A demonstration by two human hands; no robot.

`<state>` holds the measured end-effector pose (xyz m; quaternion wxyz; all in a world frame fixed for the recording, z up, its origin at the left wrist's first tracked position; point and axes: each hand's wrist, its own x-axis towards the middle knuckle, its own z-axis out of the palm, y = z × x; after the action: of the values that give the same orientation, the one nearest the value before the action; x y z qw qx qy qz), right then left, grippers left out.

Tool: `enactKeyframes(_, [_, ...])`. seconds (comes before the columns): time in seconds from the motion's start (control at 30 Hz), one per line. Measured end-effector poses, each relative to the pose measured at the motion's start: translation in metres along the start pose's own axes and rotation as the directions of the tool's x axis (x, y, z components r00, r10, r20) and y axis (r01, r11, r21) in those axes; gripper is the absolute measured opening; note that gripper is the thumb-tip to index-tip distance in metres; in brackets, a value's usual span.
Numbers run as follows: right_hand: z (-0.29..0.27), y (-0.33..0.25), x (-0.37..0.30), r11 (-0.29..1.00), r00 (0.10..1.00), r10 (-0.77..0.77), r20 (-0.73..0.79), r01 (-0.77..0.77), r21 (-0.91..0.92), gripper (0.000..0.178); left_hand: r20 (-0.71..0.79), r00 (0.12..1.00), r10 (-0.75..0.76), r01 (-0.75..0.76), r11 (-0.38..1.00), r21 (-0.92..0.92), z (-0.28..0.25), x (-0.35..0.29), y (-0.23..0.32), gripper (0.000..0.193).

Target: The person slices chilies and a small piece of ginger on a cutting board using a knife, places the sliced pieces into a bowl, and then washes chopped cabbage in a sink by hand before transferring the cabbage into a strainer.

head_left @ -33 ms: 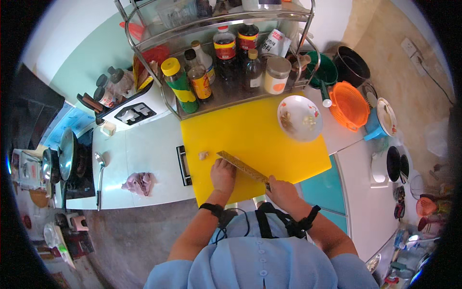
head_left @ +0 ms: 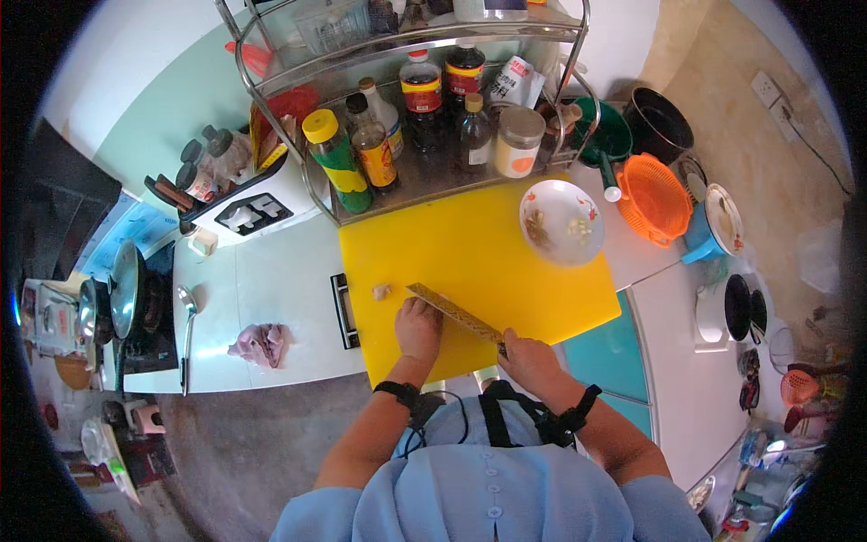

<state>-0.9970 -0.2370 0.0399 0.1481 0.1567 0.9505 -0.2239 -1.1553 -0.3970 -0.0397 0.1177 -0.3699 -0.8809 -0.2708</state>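
A large yellow cutting board [head_left: 488, 239] lies before me on the counter. My right hand [head_left: 530, 359] is closed round the handle of a kitchen knife [head_left: 459, 313], whose broad blade slants up to the left across the board. Against the blade's left side rests my left hand [head_left: 418, 330], its fingers curled down on the board; whatever they press on is hidden beneath them. Just beyond these fingers sits a small pale lump [head_left: 381, 292]. At the board's far right stands a white bowl [head_left: 562, 248] with brownish shreds and pale chopped bits in it.
Behind the board rises a metal rack [head_left: 424, 203] with sauce bottles and a jar. Left on the counter lie a crumpled purplish bag [head_left: 260, 344] and a spoon [head_left: 188, 325]. An orange basket [head_left: 655, 199] and a black pot [head_left: 659, 126] stand at the right.
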Motion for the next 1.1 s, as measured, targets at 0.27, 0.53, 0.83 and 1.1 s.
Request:
enactKeyframes(0.27, [0.012,-0.022,0.022,0.995,0.998,-0.039,-0.055,0.044,0.086,0.029,0.031,0.999,0.015,-0.016,1.000,0.024,-0.004,-0.001,0.002,0.009])
enactKeyframes(0.53, [-0.008,-0.013,0.009,0.996,0.998,-0.032,-0.045,0.036,0.087,0.032,0.010,1.000,0.016,-0.016,1.000,-0.012,-0.001,-0.005,0.001,0.015])
enactKeyframes(0.83, [0.004,-0.015,0.018,0.995,0.997,-0.067,-0.028,0.068,0.068,0.033,0.005,1.000,0.031,-0.031,0.999,0.033,-0.004,-0.002,-0.001,0.014])
enactKeyframes(1.1, [0.015,-0.033,0.031,0.984,0.995,-0.036,-0.098,0.053,0.169,0.030,0.105,0.993,0.057,-0.071,0.988,0.139,0.004,-0.007,-0.005,0.013])
